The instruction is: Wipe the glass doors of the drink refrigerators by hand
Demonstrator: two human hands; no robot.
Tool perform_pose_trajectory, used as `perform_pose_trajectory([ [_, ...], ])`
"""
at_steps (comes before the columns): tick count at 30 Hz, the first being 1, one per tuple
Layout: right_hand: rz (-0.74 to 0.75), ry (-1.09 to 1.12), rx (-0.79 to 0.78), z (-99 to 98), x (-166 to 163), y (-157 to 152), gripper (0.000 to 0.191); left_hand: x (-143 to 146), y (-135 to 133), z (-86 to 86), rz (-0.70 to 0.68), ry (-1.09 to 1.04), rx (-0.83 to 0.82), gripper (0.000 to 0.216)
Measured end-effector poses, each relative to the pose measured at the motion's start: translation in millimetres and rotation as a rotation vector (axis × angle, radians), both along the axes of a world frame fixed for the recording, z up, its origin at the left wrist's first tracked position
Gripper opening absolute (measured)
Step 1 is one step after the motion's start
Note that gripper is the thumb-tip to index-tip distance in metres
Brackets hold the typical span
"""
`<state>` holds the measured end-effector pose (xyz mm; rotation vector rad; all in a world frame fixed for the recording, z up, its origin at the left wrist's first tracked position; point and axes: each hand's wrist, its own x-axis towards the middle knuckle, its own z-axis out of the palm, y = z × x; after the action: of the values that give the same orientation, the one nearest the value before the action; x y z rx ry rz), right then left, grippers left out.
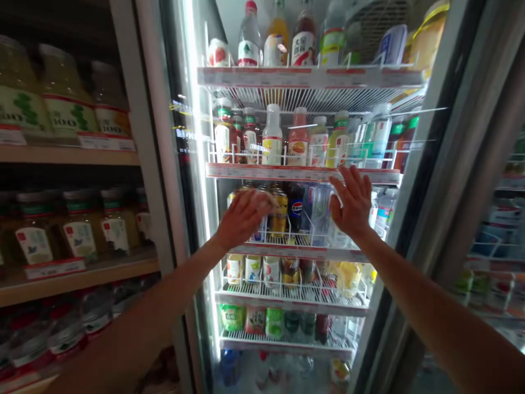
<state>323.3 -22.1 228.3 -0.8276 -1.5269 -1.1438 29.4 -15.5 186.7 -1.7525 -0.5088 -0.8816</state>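
I stand before an open drinks fridge with white wire shelves (303, 174). My left hand (243, 216) reaches into the third shelf among the cans (280, 212). Its fingertips rest at the top of a pale can, but they are smeared and I cannot tell if they grip it. My right hand (351, 203) is raised in front of the same shelf. Its fingers are spread and it holds nothing. It hovers by the clear bottles (320, 210), just right of a dark Pepsi bottle (296, 207).
The fridge door (463, 148) stands open at the right. Bottles fill the upper shelf (299, 139) and small cartons and bottles the lower shelves (287, 273). At left, wooden store shelves (77, 268) hold jars and water bottles. Another fridge (500, 246) stands at the far right.
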Motion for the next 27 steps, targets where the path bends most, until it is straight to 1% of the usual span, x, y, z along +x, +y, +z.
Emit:
perform_pose_trajectory([
  [1,0.011,-0.003,0.009,-0.2,0,0,0.049,-1,1,5.5,0.007,-0.110,0.017,0.050],
  [2,0.022,-0.006,0.015,-0.5,0,0,0.049,-3,1,10.0,0.004,-0.137,0.030,0.051],
  [3,0.031,-0.010,0.017,-0.9,1,0,0.049,-5,2,13.3,-0.003,-0.086,0.034,0.050],
  [5,0.038,-0.020,0.011,-2.2,2,0,0.052,-9,2,17.7,-0.012,0.103,0.011,0.050],
  [6,0.038,-0.026,0.009,-2.9,3,1,0.053,-11,2,19.4,-0.007,0.129,-0.001,0.051],
  [7,0.039,-0.031,0.010,-3.7,4,1,0.053,-13,2,20.8,0.004,0.064,-0.004,0.051],
  [9,0.042,-0.033,0.016,-5.2,5,2,0.054,-16,1,22.4,0.031,-0.212,0.016,0.054],
  [10,0.045,-0.031,0.022,-5.8,5,2,0.053,-17,1,22.1,0.037,-0.309,0.032,0.055],
  [11,0.048,-0.029,0.027,-6.2,5,2,0.053,-17,0,20.9,0.037,-0.318,0.043,0.056],
  [12,0.048,-0.030,0.031,-6.5,6,2,0.053,-18,-1,19.1,0.032,-0.235,0.045,0.056],
  [14,0.045,-0.035,0.036,-6.7,6,2,0.053,-23,-1,14.7,0.022,0.025,0.028,0.054],
  [15,0.044,-0.040,0.041,-6.7,5,2,0.053,-27,-1,12.4,0.024,0.079,0.019,0.054],
  [16,0.043,-0.045,0.051,-6.7,5,2,0.053,-32,-1,10.2,0.034,0.034,0.019,0.054],
  [19,0.038,-0.056,0.085,-6.4,4,1,0.052,-43,0,0.0,0.073,-0.420,0.053,0.057],
  [20,0.037,-0.055,0.090,-6.4,4,1,0.052,-43,-1,-5.1,0.078,-0.491,0.052,0.058],
  [21,0.036,-0.051,0.087,-6.4,4,1,0.051,-41,-1,-10.6,0.070,-0.459,0.040,0.059],
  [24,0.029,-0.034,0.063,-6.7,4,1,0.051,-35,-5,-21.7,0.015,-0.051,-0.019,0.057],
  [25,0.028,-0.034,0.060,-6.8,5,1,0.051,-34,-5,-21.9,0.006,-0.001,-0.030,0.057],
  [26,0.028,-0.036,0.061,-6.9,5,2,0.052,-36,-4,-20.5,0.006,-0.060,-0.027,0.057],
  [27,0.030,-0.040,0.065,-7.0,5,2,0.052,-38,-3,-18.2,0.011,-0.211,-0.013,0.057],
])
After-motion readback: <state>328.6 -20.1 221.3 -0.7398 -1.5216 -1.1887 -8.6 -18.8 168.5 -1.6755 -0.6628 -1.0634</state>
